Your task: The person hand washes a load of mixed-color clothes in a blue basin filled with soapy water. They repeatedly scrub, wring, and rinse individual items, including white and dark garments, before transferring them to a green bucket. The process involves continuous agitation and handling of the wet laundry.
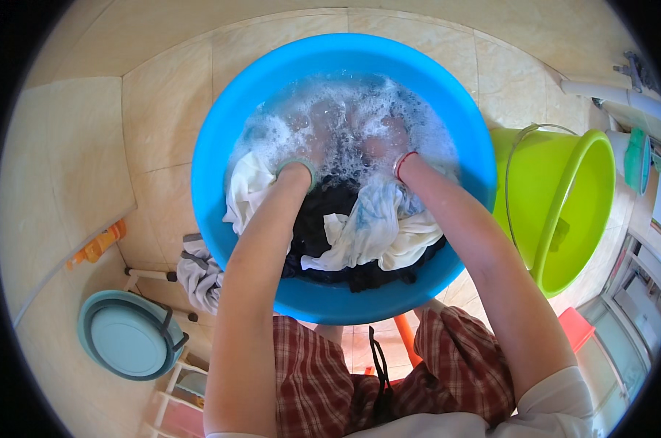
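Where the tiled floor (162, 109) spreads beige and glossy under everything, a big round blue wash basin (221, 146) sits in the middle of the view, filled with foamy, soapy water (345, 109). To its right, just beside its rim, stands a lime-green bucket (564, 212) with a wire handle, tipped toward the camera so its inside shows. At the lower left a smaller teal basin (129, 336) leans on a white rack, well apart from the blue one, and a grey cloth (199, 274) hangs just beside the blue basin's lower left edge. Further left an orange bottle (97, 247) lies along the wall base.

Inside the blue basin the laundry is piled at the near side: a white garment (246, 186) draped at the left, a pale white-and-blue cloth (374, 226) in the middle, and dark clothing (323, 208) beneath and between them, partly soaked.

Both forearms come up from the lower edge over red plaid shorts (316, 379). The left hand (316, 128) is sunk in the suds past the wrist, which wears a green band (295, 166); the right hand (378, 135) is likewise under water, a red band (403, 162) at its wrist. The hands lie close together beneath the foam, and only blurred shapes show, so I cannot tell whether the fingers are spread, curled, or gripping cloth.
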`<move>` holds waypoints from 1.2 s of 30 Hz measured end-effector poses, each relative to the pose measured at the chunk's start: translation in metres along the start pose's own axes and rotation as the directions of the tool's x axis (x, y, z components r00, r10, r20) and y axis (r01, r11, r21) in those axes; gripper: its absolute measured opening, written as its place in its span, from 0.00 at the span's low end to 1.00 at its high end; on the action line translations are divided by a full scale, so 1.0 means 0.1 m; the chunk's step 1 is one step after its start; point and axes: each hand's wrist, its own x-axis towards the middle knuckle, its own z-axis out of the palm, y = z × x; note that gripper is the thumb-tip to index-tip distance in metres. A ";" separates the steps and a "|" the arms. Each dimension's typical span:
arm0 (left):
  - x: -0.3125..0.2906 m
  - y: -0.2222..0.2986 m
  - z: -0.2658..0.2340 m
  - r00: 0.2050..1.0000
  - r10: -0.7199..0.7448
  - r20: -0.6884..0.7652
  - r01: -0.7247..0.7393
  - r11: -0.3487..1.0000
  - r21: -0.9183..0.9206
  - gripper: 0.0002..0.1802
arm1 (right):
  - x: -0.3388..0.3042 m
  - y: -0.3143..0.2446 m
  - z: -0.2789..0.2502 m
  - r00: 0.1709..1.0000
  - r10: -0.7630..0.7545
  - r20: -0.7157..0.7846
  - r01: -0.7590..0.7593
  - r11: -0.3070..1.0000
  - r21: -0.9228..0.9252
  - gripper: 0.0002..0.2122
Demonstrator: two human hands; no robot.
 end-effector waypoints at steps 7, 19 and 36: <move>-0.10 0.08 -0.15 0.988 0.086 -0.128 -0.093 0.994 -0.048 0.24 | -0.04 0.08 0.16 0.968 0.146 -0.203 -0.109 0.977 0.181 0.20; -1.42 0.06 -1.21 0.864 0.057 -0.501 -0.499 0.241 -0.833 0.24 | -0.54 0.06 -0.53 0.867 0.197 -0.458 0.300 0.529 0.794 0.21; -1.21 0.03 -1.01 0.941 -0.322 -0.108 -0.198 -0.262 -0.944 0.22 | -0.58 -0.20 -0.56 0.565 0.378 -0.734 0.424 0.630 0.651 0.32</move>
